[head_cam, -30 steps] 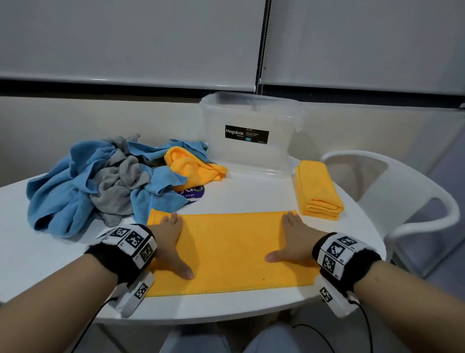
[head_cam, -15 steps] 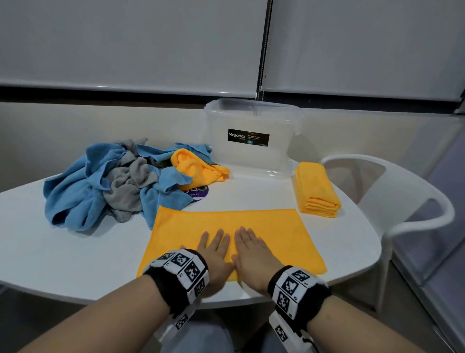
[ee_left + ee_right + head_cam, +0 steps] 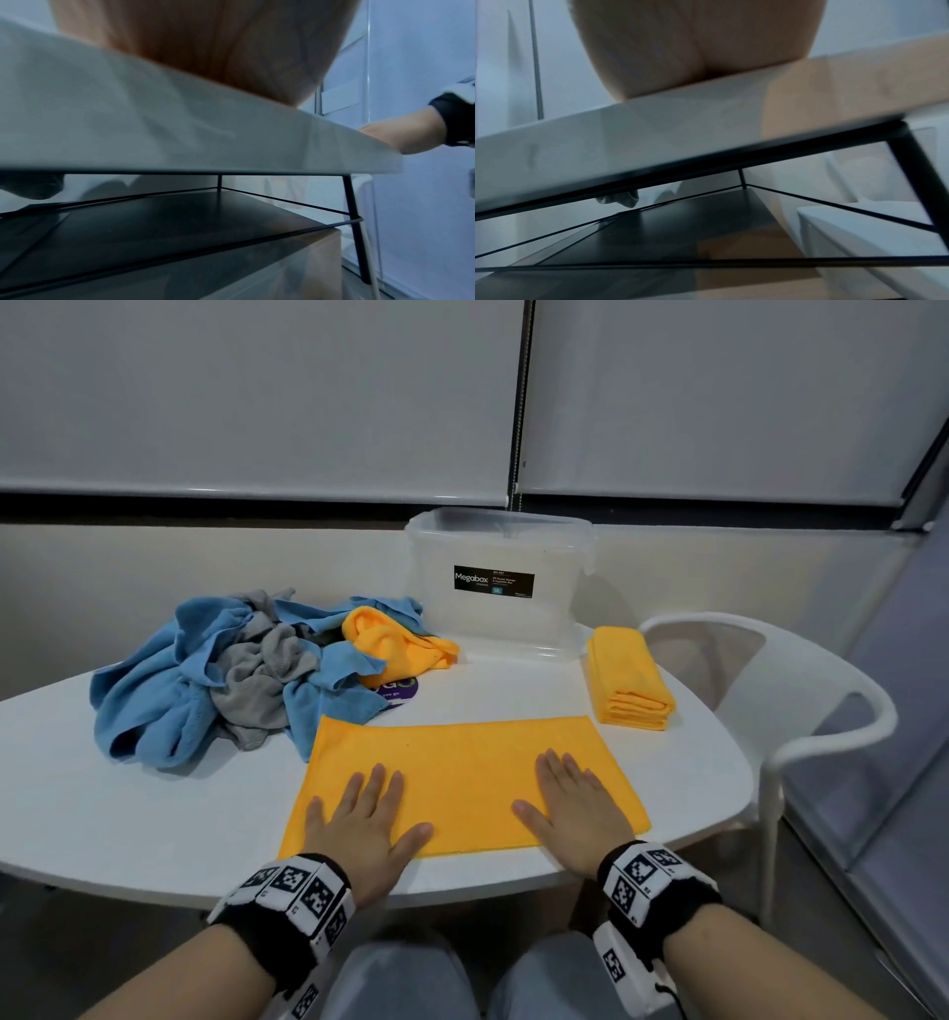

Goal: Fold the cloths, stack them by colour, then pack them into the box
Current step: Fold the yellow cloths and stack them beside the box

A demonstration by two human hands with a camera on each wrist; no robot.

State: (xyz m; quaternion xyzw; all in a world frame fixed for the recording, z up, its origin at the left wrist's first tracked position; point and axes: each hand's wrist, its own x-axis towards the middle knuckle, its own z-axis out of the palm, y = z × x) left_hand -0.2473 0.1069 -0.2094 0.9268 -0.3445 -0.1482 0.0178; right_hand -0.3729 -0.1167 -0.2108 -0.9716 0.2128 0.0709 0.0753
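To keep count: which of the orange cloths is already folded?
The orange cloth right of the box, a neat folded stack. One lies flat under both hands; another is crumpled in the pile.

Head view: even, soft indoor light, moderately bright; faint shadows under the cloth pile point(image 3: 241, 670) toward 6 o'clock. Mild sheen on the table point(image 3: 683, 762) at 3 o'clock and on the box point(image 3: 495, 613) rim. Sharp centre; wide-angle bowing of straight lines toward 3 and 9 o'clock. Both wrist views: dim, bluish, noisy, soft with motion blur; very close skin at 12 o'clock out of focus; strong edge distortion.
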